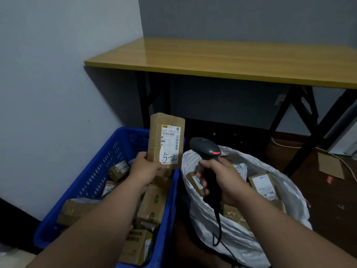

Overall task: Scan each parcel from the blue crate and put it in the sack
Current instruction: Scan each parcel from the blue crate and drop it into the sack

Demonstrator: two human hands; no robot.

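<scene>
Pale walls are meeting in a corner behind a yellow-topped desk (222, 59), which is being carried on black folding legs. Dark wooden floor is being shown to the right, where a flat piece of cardboard (330, 168) and a white cable (345, 164) are lying.

Below the desk's front edge, a blue crate (100, 171) is being kept against the left wall, and many brown cardboard parcels are being held inside it. Just beside it on the right, a white sack (241, 235) is being kept with its mouth open, and several labelled parcels are being held in it.

One parcel (166, 140), a brown carton, is being held upright above the crate's right rim by the left hand (146, 167), whose fingers and thumb are being curled round its lower end. Its white shipping label is being faced toward the camera, with "5-2" handwritten near the bottom.

A black barcode scanner (205, 148) is being gripped by the right hand (218, 178), with the fingers wrapped round its handle above the sack's mouth. A red light is being shown on its head, which is sitting just right of the parcel without touching it. Its black cord (218, 225) is being trailed down across the sack.
</scene>
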